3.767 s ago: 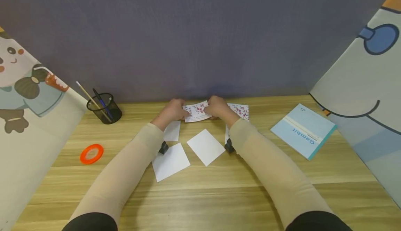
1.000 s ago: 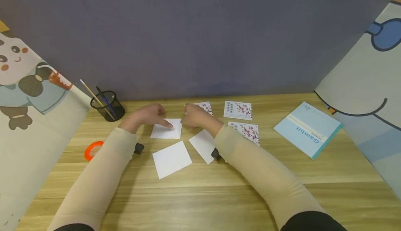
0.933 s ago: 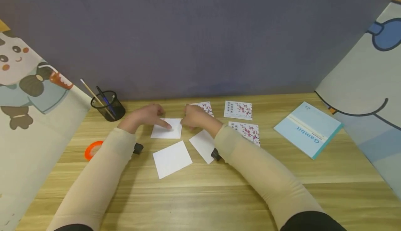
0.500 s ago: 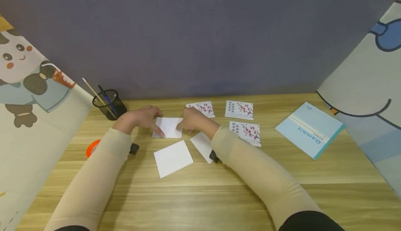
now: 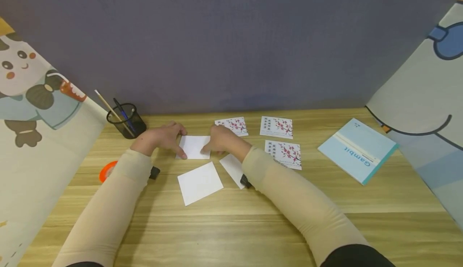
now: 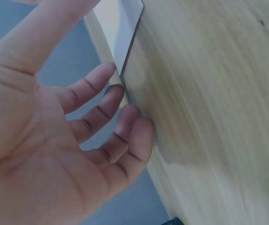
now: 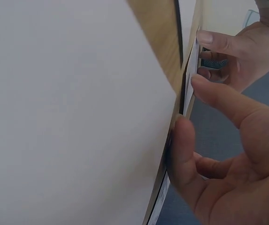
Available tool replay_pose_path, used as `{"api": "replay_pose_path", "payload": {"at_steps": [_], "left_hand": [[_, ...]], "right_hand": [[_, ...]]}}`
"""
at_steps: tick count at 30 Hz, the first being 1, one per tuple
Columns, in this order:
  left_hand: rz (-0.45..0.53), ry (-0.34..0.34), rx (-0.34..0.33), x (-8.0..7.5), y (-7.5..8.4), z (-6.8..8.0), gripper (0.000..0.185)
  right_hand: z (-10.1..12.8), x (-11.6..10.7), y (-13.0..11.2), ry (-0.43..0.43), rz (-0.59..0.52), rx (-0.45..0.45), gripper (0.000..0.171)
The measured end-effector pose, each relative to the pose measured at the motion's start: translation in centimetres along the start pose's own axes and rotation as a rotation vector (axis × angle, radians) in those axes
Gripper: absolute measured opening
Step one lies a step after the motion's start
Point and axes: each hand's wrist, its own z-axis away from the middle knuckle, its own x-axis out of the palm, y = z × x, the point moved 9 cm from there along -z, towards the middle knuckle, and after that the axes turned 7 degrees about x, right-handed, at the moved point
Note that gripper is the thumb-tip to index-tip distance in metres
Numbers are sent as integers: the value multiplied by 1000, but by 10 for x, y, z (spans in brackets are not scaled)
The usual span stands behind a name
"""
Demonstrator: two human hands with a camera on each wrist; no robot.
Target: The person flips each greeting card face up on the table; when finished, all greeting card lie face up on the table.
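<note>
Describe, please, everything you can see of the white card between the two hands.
The white card is a plain, blank square of thin paper or card, lying flat on the wooden desk near its far edge. The left hand touches its left edge with straight fingers; the right hand touches its right edge. Two more white cards lie apart, nearer the person.

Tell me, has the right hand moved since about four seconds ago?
Yes. The right hand went leftward from the flowered cards onto the blank white card.
</note>
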Motion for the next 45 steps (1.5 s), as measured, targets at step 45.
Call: {"api": "replay_pose_path", "payload": {"at_steps": [45], "left_hand": [[239, -17, 20, 7, -8, -2, 82]], "right_hand": [[-3, 3, 6, -8, -115, 38, 127]]}}
